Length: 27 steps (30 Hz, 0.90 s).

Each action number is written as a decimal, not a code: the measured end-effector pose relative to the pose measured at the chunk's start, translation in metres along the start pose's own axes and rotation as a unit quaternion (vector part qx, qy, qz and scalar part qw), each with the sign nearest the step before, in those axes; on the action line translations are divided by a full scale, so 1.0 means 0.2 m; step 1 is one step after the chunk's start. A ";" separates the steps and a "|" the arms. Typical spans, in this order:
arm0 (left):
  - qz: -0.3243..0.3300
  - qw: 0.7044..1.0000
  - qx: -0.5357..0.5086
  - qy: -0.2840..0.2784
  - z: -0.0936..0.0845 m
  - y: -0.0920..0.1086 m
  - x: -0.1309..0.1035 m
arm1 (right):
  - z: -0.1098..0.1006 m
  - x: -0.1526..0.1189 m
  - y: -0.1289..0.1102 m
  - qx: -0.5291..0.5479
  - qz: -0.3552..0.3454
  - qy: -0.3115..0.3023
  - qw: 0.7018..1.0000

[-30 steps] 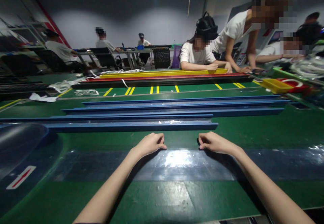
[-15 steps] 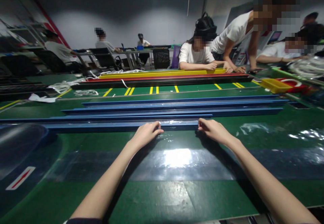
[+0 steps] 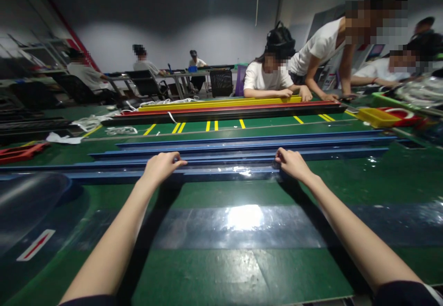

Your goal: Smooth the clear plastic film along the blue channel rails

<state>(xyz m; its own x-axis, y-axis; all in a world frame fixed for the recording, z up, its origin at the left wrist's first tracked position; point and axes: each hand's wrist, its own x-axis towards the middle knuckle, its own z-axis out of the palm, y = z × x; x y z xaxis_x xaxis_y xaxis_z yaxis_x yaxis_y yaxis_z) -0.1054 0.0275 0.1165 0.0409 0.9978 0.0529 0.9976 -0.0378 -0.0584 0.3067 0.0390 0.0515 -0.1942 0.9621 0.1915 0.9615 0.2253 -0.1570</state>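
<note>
My left hand (image 3: 162, 167) is closed in a pinch over the nearest blue channel strip (image 3: 221, 175), left of its middle. At that strip's right end my right hand (image 3: 292, 162) is closed too, thumb against fingers. Whatever the fingertips hold is too thin or hidden to make out. Between the hands, a glossy clear surface (image 3: 244, 171) with rippled glare lies along the channel. More blue channel strips (image 3: 249, 143) lie parallel just behind. Closer to me, a wide clear plastic band (image 3: 200, 225) crosses the green table (image 3: 207, 273).
A curved clear plastic piece (image 3: 31, 204) with a red-arrow label (image 3: 35, 245) lies at left. Yellow, red and black strips (image 3: 224, 111) lie farther back, beside co-workers leaning on the table. A yellow tray (image 3: 377, 117) stands right; white cords (image 3: 90, 120) lie at the back left.
My left hand has moved left and slightly away from me along the blue channel, widening the gap between my hands. The right hand has shifted slightly right and away; both stay pinched.
</note>
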 end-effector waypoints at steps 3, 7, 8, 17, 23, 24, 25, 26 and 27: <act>-0.020 0.997 0.069 0.029 -0.04 -0.09 0.02 | 0.00 0.02 -0.02 -0.001 0.003 -0.004 1.000; -0.028 0.980 0.157 0.123 -0.02 -0.16 0.04 | 0.02 0.05 -0.06 0.001 0.001 -0.008 1.000; -0.032 0.973 0.172 0.153 -0.01 -0.17 0.04 | 0.03 0.05 -0.07 -0.001 -0.001 -0.008 1.000; 0.055 0.981 0.076 0.169 0.20 0.06 0.02 | 0.07 0.09 -0.16 -0.004 -0.007 0.024 1.000; 0.196 0.967 -0.066 0.149 0.29 0.49 -0.04 | 0.11 0.11 -0.31 0.009 -0.032 0.045 0.998; 0.217 0.962 -0.081 0.145 0.30 0.55 -0.05 | 0.12 0.11 -0.34 0.007 -0.036 0.052 0.998; 0.235 0.957 -0.089 0.142 0.32 0.61 -0.07 | 0.14 0.11 -0.36 0.003 -0.041 0.060 0.997; 0.247 0.955 -0.092 0.138 0.34 0.66 -0.08 | 0.15 0.12 -0.38 -0.001 -0.044 0.070 0.997; 0.252 0.954 -0.090 0.133 0.36 0.69 -0.09 | 0.16 0.12 -0.39 -0.005 -0.046 0.079 0.996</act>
<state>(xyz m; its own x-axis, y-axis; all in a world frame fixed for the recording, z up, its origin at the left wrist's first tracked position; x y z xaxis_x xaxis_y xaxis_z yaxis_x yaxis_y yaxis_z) 0.0279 0.0074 0.0362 0.5076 0.8016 0.3159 0.8397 -0.5424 0.0271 0.2204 0.0488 0.0382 -0.2490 0.9011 0.3551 0.9431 0.3090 -0.1228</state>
